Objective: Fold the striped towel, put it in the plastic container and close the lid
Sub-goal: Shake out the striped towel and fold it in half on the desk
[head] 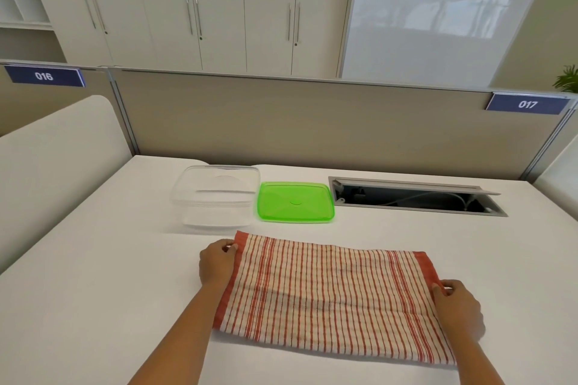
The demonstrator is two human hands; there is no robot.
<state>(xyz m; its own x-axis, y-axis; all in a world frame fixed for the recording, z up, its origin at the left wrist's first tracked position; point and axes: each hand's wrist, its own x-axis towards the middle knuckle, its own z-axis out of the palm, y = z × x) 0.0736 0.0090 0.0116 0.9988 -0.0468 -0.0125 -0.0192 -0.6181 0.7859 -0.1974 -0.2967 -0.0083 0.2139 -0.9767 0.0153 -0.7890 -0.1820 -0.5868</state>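
The red-and-white striped towel (331, 294) lies on the white table, folded into a wide band. My left hand (216, 262) pinches its far left corner between thumb and fingers. My right hand (457, 306) pinches the far right corner in the same way. Behind the towel stands the clear plastic container (215, 197), open and empty. Its green lid (295, 201) lies flat on the table just to the right of it, apart from the towel.
An open cable hatch (416, 197) is sunk into the table at the back right. A beige partition (281, 122) closes off the far edge. A white padded divider (56, 166) rises along the left side.
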